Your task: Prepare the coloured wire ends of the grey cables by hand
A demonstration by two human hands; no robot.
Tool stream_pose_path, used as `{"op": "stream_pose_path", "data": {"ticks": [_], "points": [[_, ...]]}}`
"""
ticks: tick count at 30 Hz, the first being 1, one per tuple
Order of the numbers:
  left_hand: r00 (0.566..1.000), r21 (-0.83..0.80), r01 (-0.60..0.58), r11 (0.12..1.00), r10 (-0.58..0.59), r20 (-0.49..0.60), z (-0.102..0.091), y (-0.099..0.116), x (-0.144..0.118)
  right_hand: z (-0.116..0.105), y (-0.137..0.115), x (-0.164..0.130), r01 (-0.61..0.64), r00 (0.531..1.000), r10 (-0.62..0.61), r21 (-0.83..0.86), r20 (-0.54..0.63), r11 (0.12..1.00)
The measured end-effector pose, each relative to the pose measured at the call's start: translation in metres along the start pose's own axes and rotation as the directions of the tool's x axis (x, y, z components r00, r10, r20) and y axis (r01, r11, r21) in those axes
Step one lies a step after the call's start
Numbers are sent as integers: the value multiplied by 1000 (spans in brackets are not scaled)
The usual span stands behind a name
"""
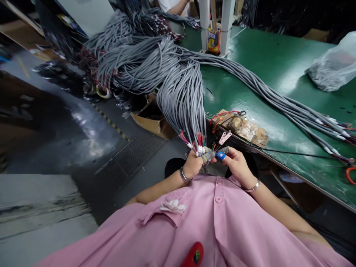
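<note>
Left hand (193,164) closed in a grip around grey cable ends (198,146) hanging off the green desk (267,70), right hand (236,163) pinching a small blue tool (221,155) just beside them (fingertips taped).

Nothing I could read

The yellow printed box (214,40) between the white posts (204,23) carried lettering, but it stayed too small and blurred for me to make out; no label showed on the cables or the bench.
</note>
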State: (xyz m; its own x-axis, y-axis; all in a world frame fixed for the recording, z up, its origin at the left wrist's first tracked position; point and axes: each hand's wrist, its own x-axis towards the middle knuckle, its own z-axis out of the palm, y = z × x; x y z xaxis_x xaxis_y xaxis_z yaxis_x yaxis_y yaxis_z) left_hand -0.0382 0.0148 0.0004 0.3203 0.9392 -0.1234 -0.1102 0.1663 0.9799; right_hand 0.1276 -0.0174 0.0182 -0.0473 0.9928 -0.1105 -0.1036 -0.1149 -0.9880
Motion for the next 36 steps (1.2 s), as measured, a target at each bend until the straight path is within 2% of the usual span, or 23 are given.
{"op": "stream_pose_path", "data": {"ticks": [7, 15, 20, 25, 31, 36], "points": [[994, -82, 4, 997, -13, -106, 1, -7, 1, 3, 7, -1, 82, 996, -83, -36, -20, 996], [983, -49, -12, 999, 3, -183, 8, -2, -1, 4, 10, -2, 108, 993, -111, -61, -47, 992], [986, -49, -9, 999, 1, -168, 9, 0, 0, 0, 12, -5, 101, 993, -106, -82, -51, 991], [988, -51, -32, 998, 24, -150, 8, 0, -1, -9, 10, -4, 26, 999, -25, -34, 23, 999], [993, 52, -36, 998, 41, -110, 9, -3, -4, -9, 4, 0, -51, 999, 50, 62, 11, 997], [1000, -64, 13, 998, -14, -16, 2, 0, 1, -14, 16, 8, -133, 989, 144, 297, -16, 945]]}}
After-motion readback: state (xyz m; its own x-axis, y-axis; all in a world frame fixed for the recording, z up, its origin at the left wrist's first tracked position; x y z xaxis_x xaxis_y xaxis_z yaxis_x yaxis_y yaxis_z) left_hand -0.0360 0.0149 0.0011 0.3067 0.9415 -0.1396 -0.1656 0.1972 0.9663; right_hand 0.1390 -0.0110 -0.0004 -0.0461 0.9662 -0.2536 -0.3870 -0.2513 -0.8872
